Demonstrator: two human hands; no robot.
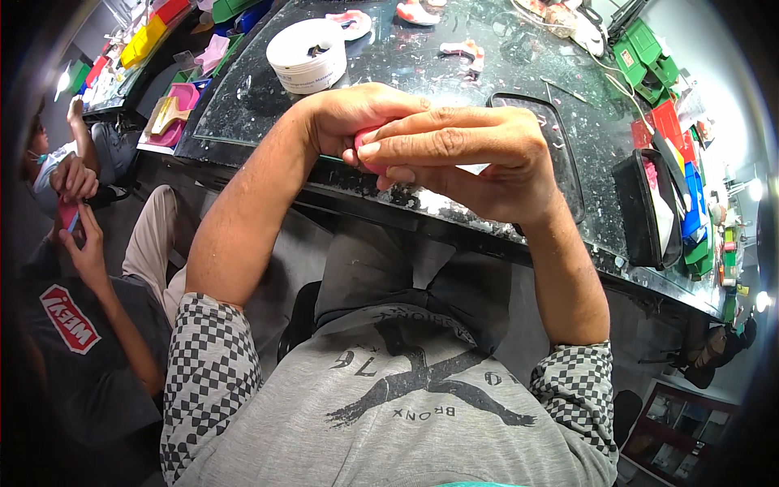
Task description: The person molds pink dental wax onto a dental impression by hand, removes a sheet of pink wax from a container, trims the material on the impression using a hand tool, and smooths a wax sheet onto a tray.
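Observation:
My left hand [349, 118] and my right hand [462, 154] are closed together around a pink piece [367, 135] at the dark bench's front edge. My fingers hide most of it. A white tub [306, 57] with dark bits inside stands behind my left hand. A pink-and-white dental piece [462, 57] lies beyond my hands, and a dark wire-like frame [552, 109] lies beside my right hand.
More dental pieces [414, 12], a thin tool [568, 93] and a cable sit on the bench [219, 105]. A black case [629, 207] and green bins [641, 61] line the right. Co-workers [89, 341] sit at left, one holding something pink. A pink tray [182, 99] sits on their side.

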